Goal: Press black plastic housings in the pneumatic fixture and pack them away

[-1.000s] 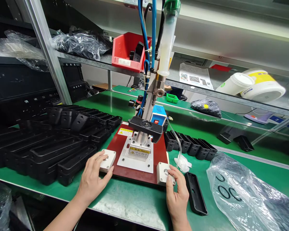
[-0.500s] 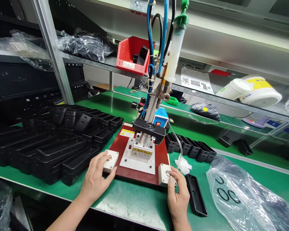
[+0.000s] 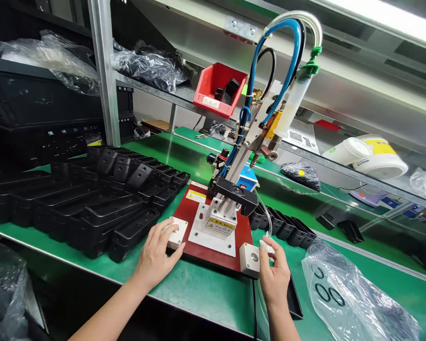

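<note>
My left hand (image 3: 159, 253) lies over the left white button box (image 3: 178, 233), fingers stretched across its top and thumb apart at the near side. Beside the right white button box (image 3: 250, 260), my right hand (image 3: 275, 270) is raised off the metal button, its thumb and fingers curved and apart. A crumpled white tissue (image 3: 267, 244) shows between these fingers, and they do not appear to grip it. Between the boxes, a bench press (image 3: 230, 175) stands on a red-brown base plate (image 3: 213, 255). A black part (image 3: 236, 192) is across its column, and an upright clear syringe (image 3: 296, 104) is mounted higher up.
Many black housings (image 3: 117, 203) are piled at left. Another row (image 3: 287, 227) stands behind the press at right. One black housing (image 3: 294, 298) is partly hidden by my right hand. A clear bag (image 3: 351, 293) with black rings lies right. A red bin (image 3: 220, 90) sits on the shelf.
The view has shifted, bringing the hose loop above the syringe into sight. My right hand has come off the right button and drawn slightly right. My left hand stays at its box.
</note>
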The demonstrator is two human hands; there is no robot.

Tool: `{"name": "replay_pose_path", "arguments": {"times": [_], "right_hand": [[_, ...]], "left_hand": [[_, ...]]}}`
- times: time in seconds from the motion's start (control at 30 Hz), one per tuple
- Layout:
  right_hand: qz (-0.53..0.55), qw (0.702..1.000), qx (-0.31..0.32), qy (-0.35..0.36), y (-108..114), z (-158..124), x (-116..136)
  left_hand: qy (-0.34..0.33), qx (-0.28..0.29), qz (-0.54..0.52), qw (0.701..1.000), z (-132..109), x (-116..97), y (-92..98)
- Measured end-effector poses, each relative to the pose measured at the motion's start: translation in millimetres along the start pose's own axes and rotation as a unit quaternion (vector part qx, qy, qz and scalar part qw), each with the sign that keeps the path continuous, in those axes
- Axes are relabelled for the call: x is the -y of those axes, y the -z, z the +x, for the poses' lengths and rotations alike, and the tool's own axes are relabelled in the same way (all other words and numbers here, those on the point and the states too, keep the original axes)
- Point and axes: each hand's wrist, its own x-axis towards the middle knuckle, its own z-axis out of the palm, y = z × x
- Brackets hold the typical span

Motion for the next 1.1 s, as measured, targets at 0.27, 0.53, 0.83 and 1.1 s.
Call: {"name": "replay_pose_path", "arguments": {"times": [0.27,0.53,0.83,1.1], "right_hand": [[0.096,0.991,0.091,-0.038,-26,83,58],[0.232,0.955,0.180,-0.046,-42,102,84],[0.280,0.943,0.167,-0.068,-43,107,84],[0.377,0.918,0.094,-0.081,-40,104,89]], "left_hand": [[-0.002,0.000,-0.018,1.000,0,1,1.2],[0.002,-0.001,-0.024,1.000,-1,2,2.0],[0.003,0.000,-0.028,1.000,-2,2,1.8],[-0.005,-0.001,-0.017,1.000,-2,3,0.1]]}}
